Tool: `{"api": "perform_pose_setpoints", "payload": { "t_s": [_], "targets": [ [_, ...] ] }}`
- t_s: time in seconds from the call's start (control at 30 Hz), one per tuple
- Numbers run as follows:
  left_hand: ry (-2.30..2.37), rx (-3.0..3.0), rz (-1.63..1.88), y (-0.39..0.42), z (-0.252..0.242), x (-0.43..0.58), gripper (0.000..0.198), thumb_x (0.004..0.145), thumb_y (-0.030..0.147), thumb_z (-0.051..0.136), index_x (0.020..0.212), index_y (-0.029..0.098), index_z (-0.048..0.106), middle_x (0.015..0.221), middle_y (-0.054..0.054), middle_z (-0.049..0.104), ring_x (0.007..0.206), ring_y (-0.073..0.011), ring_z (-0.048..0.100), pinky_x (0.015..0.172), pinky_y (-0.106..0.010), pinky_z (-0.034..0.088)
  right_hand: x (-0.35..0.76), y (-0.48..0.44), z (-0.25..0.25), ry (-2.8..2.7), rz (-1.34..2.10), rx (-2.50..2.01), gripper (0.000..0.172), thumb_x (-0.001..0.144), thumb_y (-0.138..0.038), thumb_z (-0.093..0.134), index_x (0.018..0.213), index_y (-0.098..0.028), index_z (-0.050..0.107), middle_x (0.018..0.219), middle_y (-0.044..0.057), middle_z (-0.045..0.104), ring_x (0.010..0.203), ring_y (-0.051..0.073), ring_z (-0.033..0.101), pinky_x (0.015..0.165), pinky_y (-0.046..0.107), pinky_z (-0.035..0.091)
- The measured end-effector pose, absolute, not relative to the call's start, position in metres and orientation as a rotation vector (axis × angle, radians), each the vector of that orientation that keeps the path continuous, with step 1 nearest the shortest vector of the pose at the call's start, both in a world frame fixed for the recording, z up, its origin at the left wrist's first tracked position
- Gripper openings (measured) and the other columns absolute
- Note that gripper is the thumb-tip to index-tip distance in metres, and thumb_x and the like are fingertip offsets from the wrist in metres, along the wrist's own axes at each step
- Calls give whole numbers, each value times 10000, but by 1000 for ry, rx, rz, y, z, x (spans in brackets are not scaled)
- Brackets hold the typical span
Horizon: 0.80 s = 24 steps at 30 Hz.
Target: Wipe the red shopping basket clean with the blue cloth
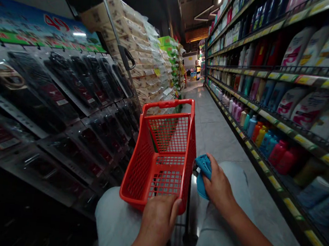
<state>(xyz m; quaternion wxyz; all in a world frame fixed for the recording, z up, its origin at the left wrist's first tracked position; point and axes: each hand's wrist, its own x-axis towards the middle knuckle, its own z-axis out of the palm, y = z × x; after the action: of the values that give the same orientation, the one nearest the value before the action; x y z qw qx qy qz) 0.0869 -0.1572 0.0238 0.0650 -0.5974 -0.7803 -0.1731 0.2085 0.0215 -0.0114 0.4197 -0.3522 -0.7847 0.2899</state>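
A red plastic shopping basket (138, 163) with mesh sides stands tilted in front of my knees, its inside showing only bare grid. My left hand (159, 212) is closed over the basket's near rim, thumb lying along the edge at the right. Beside the basket's right wall, my right hand (217, 183) grips a crumpled blue cloth (204, 166). Part of the cloth hangs below the fingers. A dark and silvery metal part shows just left of the cloth, its kind unclear.
Shelves of shampoo bottles (295, 109) line the right side. Packaged belts (66, 77) hang on a rack at the left, with stacked wrapped packs (132, 37) beyond. A grey tiled aisle (210, 131) runs ahead between them. A slanted metal pole (108, 11) rises by the rack.
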Motion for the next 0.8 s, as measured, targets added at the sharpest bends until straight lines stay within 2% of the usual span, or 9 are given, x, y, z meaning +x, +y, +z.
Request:
{"api": "perform_pose_setpoints", "payload": {
  "t_s": [0.2,0.3,0.37,0.43,0.5,0.57,0.67,0.73,0.8],
  "targets": [
    [-2415,-1936,-452,-147,32,82,354,1015,307,393,854,241,701,751,-9,757,695,-170,718,611,-269,441,170,-34,-46,-1673,1038,-660,337,848,-181,519,1181,-234,511,1142,87,675,1056,218,681,942,381,562],
    [-2489,-1983,-412,-143,39,75,404,1027,341,374,792,240,687,739,-4,751,677,-162,713,592,-263,429,163,-32,-54,-1550,1236,-722,261,889,-234,522,1150,-236,510,1100,66,687,1039,207,682,962,381,543],
    [-2609,-1998,-388,-139,46,71,397,1026,387,376,844,244,698,748,-9,753,683,-173,717,602,-266,452,163,-23,-54,-1468,1384,-789,295,906,-293,548,1192,-233,502,1149,73,690,1085,211,675,1008,396,521],
    [-2762,-1973,-435,-134,52,67,322,1009,430,421,1052,259,691,839,-19,778,775,-195,744,680,-280,518,163,-13,-52,-1372,1514,-820,402,898,-352,597,1265,-231,485,1250,90,667,1159,215,654,1054,402,501],
    [-2872,-1907,-591,-128,55,64,372,986,453,479,1288,260,578,1036,-51,787,906,-208,759,785,-314,577,166,-8,-45,-1277,1626,-807,504,884,-401,636,1330,-235,470,1340,102,632,1212,217,637,1080,400,494],
    [-2793,-1878,-769,-121,52,64,503,969,466,526,1414,244,450,1282,-109,711,1057,-220,740,878,-357,604,170,-6,-34,-1198,1714,-784,558,868,-433,667,1357,-237,483,1383,104,614,1250,222,621,1104,402,482],
    [-2375,-1951,-798,-112,40,73,601,951,461,579,1468,231,374,1508,-167,530,1309,-262,610,999,-423,588,178,-8,-13,-1063,1909,-766,534,846,-493,705,1290,-228,573,1294,100,678,1202,246,654,1057,417,523],
    [-2172,-1981,-675,-107,33,82,539,963,413,571,1441,218,417,1501,-165,537,1363,-270,561,1033,-438,576,183,-9,0,-902,2082,-756,497,822,-552,727,1176,-214,644,1132,91,744,1071,256,711,947,410,582],
    [-2113,-1996,-539,-103,31,91,415,980,367,536,1361,203,508,1440,-159,593,1326,-274,594,1012,-436,592,187,-7,7,-716,2209,-756,493,771,-596,766,1049,-198,683,974,77,768,930,252,742,839,387,611]
  ]
}}
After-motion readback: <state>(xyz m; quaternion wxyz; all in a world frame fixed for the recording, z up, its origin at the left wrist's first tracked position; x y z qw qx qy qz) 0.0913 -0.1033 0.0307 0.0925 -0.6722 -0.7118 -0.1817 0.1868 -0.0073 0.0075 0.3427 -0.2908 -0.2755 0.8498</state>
